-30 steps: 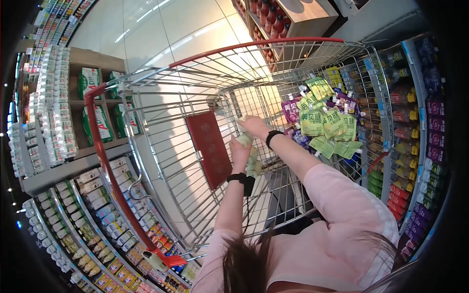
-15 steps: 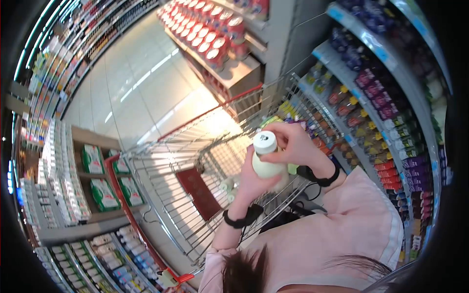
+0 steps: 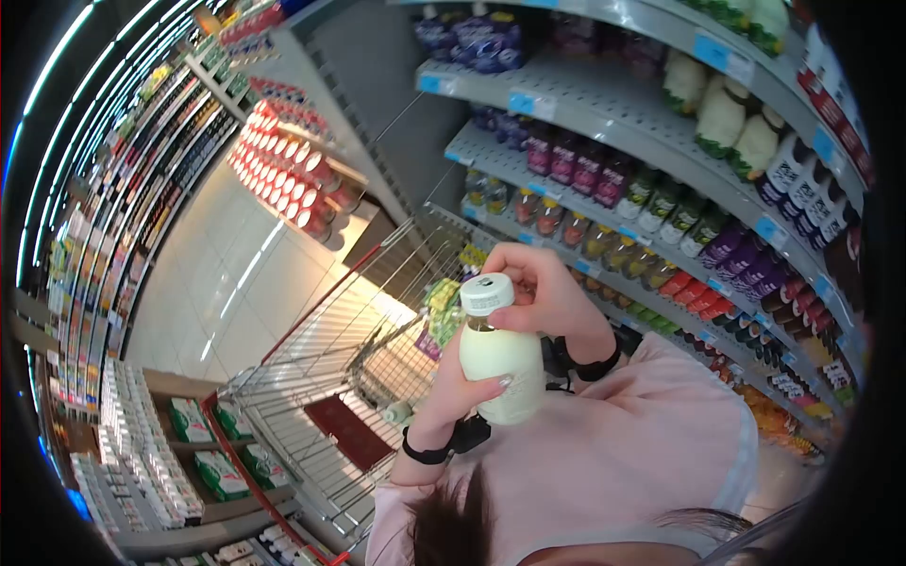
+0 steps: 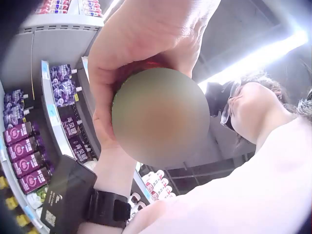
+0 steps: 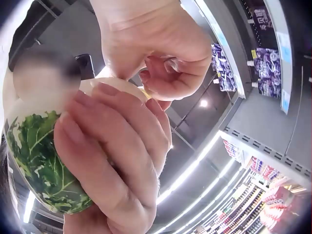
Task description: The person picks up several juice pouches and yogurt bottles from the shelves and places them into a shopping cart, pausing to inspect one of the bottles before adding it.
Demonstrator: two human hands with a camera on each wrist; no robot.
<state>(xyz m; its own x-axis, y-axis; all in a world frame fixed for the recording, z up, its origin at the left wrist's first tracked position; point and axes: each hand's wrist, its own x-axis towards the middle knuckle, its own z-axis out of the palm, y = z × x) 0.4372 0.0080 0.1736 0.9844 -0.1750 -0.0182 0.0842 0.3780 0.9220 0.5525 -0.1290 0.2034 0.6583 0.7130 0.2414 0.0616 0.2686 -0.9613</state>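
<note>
My left hand [image 3: 451, 389] grips the body of a drink bottle [image 3: 502, 370], pale green-white with a white cap [image 3: 487, 294]. It stands nearly upright before my chest, tilted a little. At its neck, just under the cap, my right hand [image 3: 536, 285] pinches with the thumb in front and curled fingers behind. The right wrist view shows the left fingers [image 5: 112, 151] wrapped round the bottle, beside a green leaf print [image 5: 44, 161]. A blurred round patch covers the bottle's end in the left wrist view.
Below the hands stands a wire shopping cart [image 3: 283, 377] with a red panel [image 3: 347, 432]. Green and purple pouches [image 3: 442, 311] and a pale bottle [image 3: 397, 411] lie in it. Shelves of pouches and bottles [image 3: 585, 174] rise close on the right; a packaged-goods display [image 3: 156, 453] stands left.
Both hands were down inside the cart, then rose with the bottle above it. The bottle is now closer to my chest, and the head view has swung up towards the shelves.
</note>
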